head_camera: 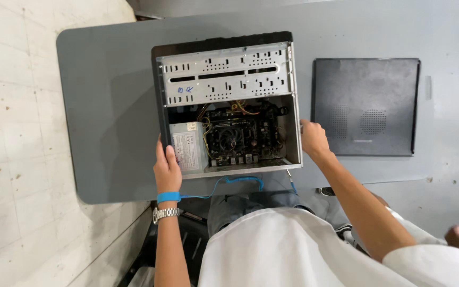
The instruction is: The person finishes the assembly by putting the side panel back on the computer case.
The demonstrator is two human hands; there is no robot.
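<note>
white rectangular label (186, 150) on power supply (189, 159), lower left inside case (224, 101)

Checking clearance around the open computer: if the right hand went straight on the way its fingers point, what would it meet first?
The right hand rests on the right wall of the computer case, fingers pointing up along it. Going on, it would likely slide along that wall; the dark side panel lies apart to its right. Depth is unclear.

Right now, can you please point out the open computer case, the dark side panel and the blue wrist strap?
open computer case (224, 74), head view, on its metal drive cage.
dark side panel (365, 106), head view, on its flat middle.
blue wrist strap (168, 197), head view, on the band at the left wrist.
</note>
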